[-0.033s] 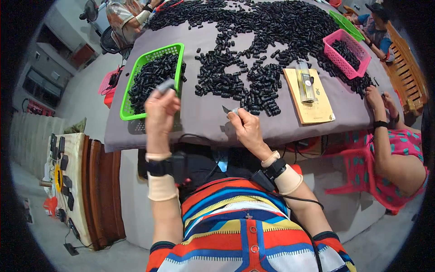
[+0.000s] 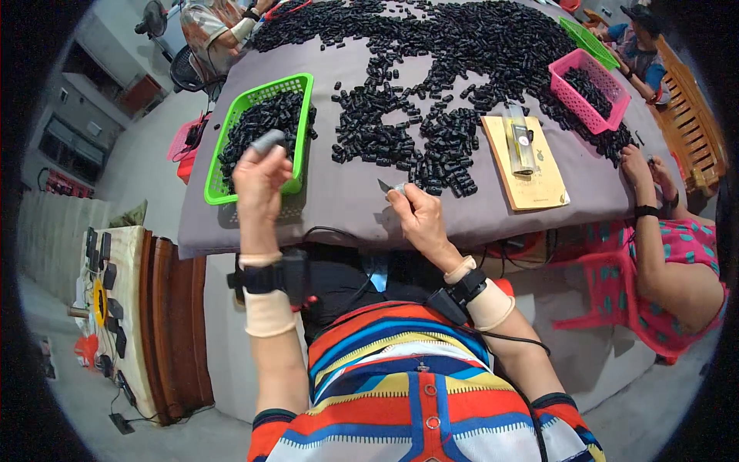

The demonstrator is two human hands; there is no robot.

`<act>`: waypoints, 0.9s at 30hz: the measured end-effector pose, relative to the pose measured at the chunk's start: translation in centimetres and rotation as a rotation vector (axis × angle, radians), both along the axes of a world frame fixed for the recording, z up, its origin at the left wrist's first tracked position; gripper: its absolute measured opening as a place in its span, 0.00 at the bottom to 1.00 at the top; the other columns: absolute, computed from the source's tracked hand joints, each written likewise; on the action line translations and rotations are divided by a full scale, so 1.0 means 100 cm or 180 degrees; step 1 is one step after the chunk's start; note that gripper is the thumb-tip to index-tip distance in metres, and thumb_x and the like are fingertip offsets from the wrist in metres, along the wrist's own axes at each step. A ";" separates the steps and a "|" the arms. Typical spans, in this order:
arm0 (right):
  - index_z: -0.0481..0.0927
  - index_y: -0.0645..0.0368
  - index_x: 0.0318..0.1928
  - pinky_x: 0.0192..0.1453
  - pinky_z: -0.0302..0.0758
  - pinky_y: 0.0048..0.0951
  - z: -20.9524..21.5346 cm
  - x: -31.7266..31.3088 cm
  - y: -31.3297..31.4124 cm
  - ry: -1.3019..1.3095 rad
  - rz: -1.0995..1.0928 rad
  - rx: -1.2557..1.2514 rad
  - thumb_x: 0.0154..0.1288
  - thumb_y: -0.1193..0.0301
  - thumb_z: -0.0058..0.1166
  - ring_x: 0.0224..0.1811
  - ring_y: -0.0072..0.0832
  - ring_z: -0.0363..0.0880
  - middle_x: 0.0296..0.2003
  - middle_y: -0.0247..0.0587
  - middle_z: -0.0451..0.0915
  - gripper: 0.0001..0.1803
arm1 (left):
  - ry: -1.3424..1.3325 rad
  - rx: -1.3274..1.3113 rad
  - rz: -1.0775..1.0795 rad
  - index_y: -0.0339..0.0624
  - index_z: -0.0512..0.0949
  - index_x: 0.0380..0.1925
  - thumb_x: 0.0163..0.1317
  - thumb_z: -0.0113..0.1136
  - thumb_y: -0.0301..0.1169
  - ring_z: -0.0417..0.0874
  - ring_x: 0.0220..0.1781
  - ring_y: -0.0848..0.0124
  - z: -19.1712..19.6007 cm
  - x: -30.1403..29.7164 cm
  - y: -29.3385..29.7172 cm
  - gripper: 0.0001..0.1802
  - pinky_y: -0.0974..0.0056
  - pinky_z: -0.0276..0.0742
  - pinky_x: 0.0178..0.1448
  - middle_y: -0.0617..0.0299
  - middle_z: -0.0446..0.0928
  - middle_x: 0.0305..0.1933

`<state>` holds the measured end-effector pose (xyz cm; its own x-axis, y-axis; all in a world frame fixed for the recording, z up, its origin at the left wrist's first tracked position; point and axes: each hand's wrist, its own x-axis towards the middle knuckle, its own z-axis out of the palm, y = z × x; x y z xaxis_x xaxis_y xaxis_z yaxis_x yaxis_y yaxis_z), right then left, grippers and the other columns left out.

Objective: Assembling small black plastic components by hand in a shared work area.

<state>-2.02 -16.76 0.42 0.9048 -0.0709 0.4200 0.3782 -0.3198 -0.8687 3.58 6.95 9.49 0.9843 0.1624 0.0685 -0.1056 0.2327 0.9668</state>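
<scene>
The small knife [image 2: 384,186], close to the near edge of the tabletop [image 2: 339,202], points its dark blade toward the left edge. The green basket [image 2: 305,112] stands near this left edge, filled with short black pieces [image 2: 269,115]; a grey thing [image 2: 269,140] in front of them is blurred.

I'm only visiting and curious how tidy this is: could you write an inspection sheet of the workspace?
Surface: grey-clothed table
Work things: black pieces, loose in heaps and inside the near green basket
Clutter: clear case lying on a yellow booklet
Hands: left hand at that basket, blurred; right hand gripping a small blade
Cables: black cable by the table's near edge
Surroundings: co-worker in pink, wooden bench, both at right
</scene>
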 end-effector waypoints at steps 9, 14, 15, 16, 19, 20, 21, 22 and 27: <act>0.67 0.64 0.23 0.20 0.61 0.30 0.005 0.000 0.001 0.0213 0.0001 0.0428 0.63 0.65 0.51 0.14 0.28 0.60 0.15 0.46 0.66 0.17 | -0.0277 0.1693 -0.0271 0.42 0.80 0.35 0.53 0.59 0.25 0.71 0.21 0.82 -0.037 0.002 -0.072 0.08 0.76 0.66 0.23 0.69 0.75 0.23; 0.70 0.64 0.24 0.21 0.62 0.29 0.000 0.002 0.001 0.0221 0.0024 0.0395 0.63 0.65 0.51 0.15 0.25 0.61 0.15 0.46 0.68 0.16 | -0.1174 0.3119 -0.0254 0.37 0.78 0.33 0.49 0.59 0.21 0.77 0.30 0.66 -0.072 0.021 -0.100 0.09 0.66 0.72 0.35 0.57 0.74 0.30; 0.70 0.64 0.25 0.21 0.62 0.29 0.000 0.001 -0.001 0.0238 0.0029 0.0379 0.64 0.65 0.50 0.16 0.24 0.61 0.16 0.45 0.68 0.16 | -0.1297 0.3240 -0.0287 0.36 0.77 0.32 0.47 0.59 0.21 0.76 0.32 0.61 -0.074 0.023 -0.105 0.09 0.63 0.72 0.36 0.55 0.73 0.31; 0.70 0.64 0.25 0.21 0.62 0.29 0.000 0.001 -0.002 0.0248 0.0015 0.0383 0.64 0.65 0.50 0.16 0.24 0.61 0.16 0.45 0.68 0.16 | -0.1419 0.3362 -0.0319 0.36 0.76 0.32 0.46 0.59 0.20 0.76 0.34 0.56 -0.076 0.024 -0.109 0.10 0.60 0.72 0.38 0.53 0.72 0.31; 0.73 0.65 0.27 0.22 0.63 0.28 0.005 0.001 -0.003 0.0260 0.0056 0.0584 0.64 0.65 0.49 0.17 0.19 0.62 0.16 0.43 0.69 0.15 | -0.1428 0.3621 -0.0436 0.35 0.73 0.31 0.45 0.60 0.21 0.74 0.36 0.51 -0.075 0.025 -0.116 0.11 0.56 0.71 0.39 0.52 0.71 0.32; 0.72 0.64 0.26 0.22 0.61 0.25 0.005 0.001 -0.004 0.0230 0.0063 0.0593 0.66 0.64 0.48 0.18 0.16 0.61 0.15 0.36 0.68 0.16 | -0.1425 0.3624 -0.0452 0.35 0.73 0.31 0.45 0.60 0.21 0.74 0.36 0.51 -0.077 0.024 -0.116 0.11 0.56 0.71 0.39 0.52 0.71 0.32; 0.72 0.63 0.25 0.22 0.60 0.22 0.006 0.001 -0.003 0.0188 0.0086 0.0600 0.67 0.62 0.47 0.19 0.13 0.61 0.14 0.28 0.66 0.18 | -0.1394 0.3683 -0.0425 0.35 0.72 0.31 0.45 0.59 0.20 0.74 0.36 0.49 -0.079 0.025 -0.115 0.11 0.55 0.71 0.39 0.50 0.71 0.32; 0.72 0.63 0.25 0.22 0.60 0.22 0.006 0.001 -0.002 0.0186 0.0092 0.0603 0.67 0.62 0.47 0.19 0.13 0.61 0.14 0.28 0.66 0.18 | -0.1361 0.3741 -0.0395 0.35 0.72 0.31 0.45 0.58 0.20 0.73 0.35 0.47 -0.081 0.026 -0.114 0.11 0.53 0.70 0.39 0.49 0.71 0.31; 0.74 0.65 0.27 0.22 0.62 0.26 0.006 0.000 -0.004 0.0369 0.0040 0.0660 0.65 0.64 0.49 0.18 0.16 0.60 0.15 0.37 0.70 0.16 | -0.0286 0.2839 -0.0744 0.38 0.73 0.38 0.54 0.54 0.22 0.75 0.31 0.63 -0.081 0.021 -0.105 0.11 0.63 0.72 0.33 0.57 0.72 0.29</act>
